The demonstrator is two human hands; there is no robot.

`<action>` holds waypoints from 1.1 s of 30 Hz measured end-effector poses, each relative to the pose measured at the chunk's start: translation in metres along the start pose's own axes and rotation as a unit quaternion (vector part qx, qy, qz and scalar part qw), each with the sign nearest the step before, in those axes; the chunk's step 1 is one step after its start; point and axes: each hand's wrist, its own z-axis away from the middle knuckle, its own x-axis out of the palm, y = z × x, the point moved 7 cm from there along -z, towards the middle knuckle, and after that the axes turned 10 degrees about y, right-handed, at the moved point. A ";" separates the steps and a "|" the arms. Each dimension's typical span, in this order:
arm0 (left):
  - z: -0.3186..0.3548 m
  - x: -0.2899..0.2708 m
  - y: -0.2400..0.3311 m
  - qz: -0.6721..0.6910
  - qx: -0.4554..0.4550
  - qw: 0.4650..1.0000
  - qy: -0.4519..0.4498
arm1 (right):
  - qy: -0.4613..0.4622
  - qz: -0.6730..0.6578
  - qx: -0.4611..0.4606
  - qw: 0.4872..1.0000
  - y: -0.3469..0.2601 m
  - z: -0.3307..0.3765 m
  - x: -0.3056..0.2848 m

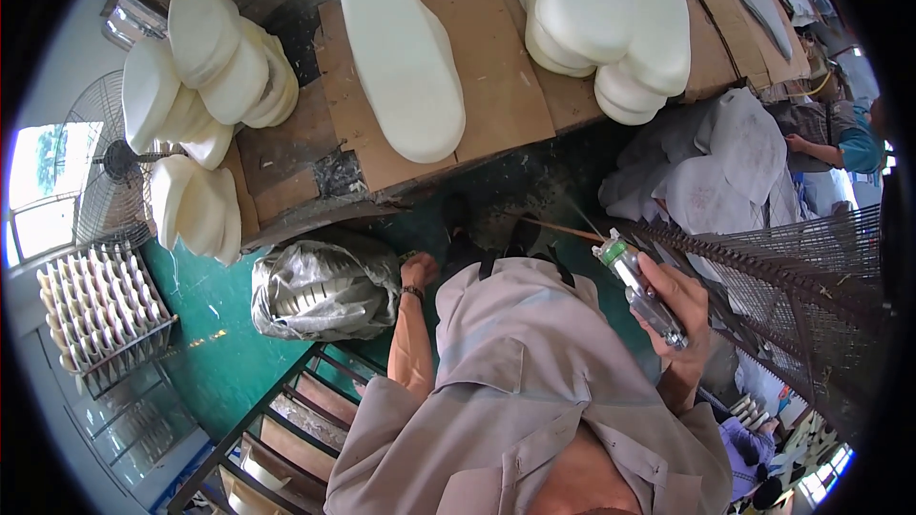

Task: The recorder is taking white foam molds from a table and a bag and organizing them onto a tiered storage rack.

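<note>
Beige-grey cloth shirt [520, 334] on a standing person.
Right hand [681, 303] grips a green-collared silver metal tool [637, 280]; left hand [420, 271], hold unclear, is near a silvery plastic sack [355, 303].

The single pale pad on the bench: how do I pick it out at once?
Find the cardboard-covered bench across the top of the head view. Between its left heap and right heap lies a long pale pad with rounded ends. Unlike those heaps, it lies alone on brown cardboard.
</note>
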 end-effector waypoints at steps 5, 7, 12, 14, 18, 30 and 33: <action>0.027 0.026 0.077 0.071 0.066 0.995 -0.012 | -0.034 -0.040 0.036 0.998 0.006 0.009 0.003; 0.035 0.041 0.114 0.173 0.129 0.975 -0.053 | 0.005 0.013 0.018 1.000 -0.001 0.003 -0.002; 0.050 0.066 0.184 0.260 0.167 0.949 -0.070 | -0.040 -0.012 0.020 0.999 0.001 0.011 -0.001; 0.053 0.076 0.206 0.298 0.175 0.935 -0.072 | -0.060 -0.009 0.021 0.998 0.000 0.014 -0.003; 0.054 0.099 0.228 0.324 0.160 0.929 -0.080 | -0.032 -0.003 0.047 0.998 0.007 0.017 -0.010; 0.067 0.128 0.264 0.354 0.200 0.890 -0.204 | 0.104 0.031 0.027 0.994 -0.011 -0.014 -0.019; 0.070 0.128 0.281 0.429 0.203 0.848 -0.234 | 0.102 0.015 0.031 0.994 -0.009 -0.014 -0.009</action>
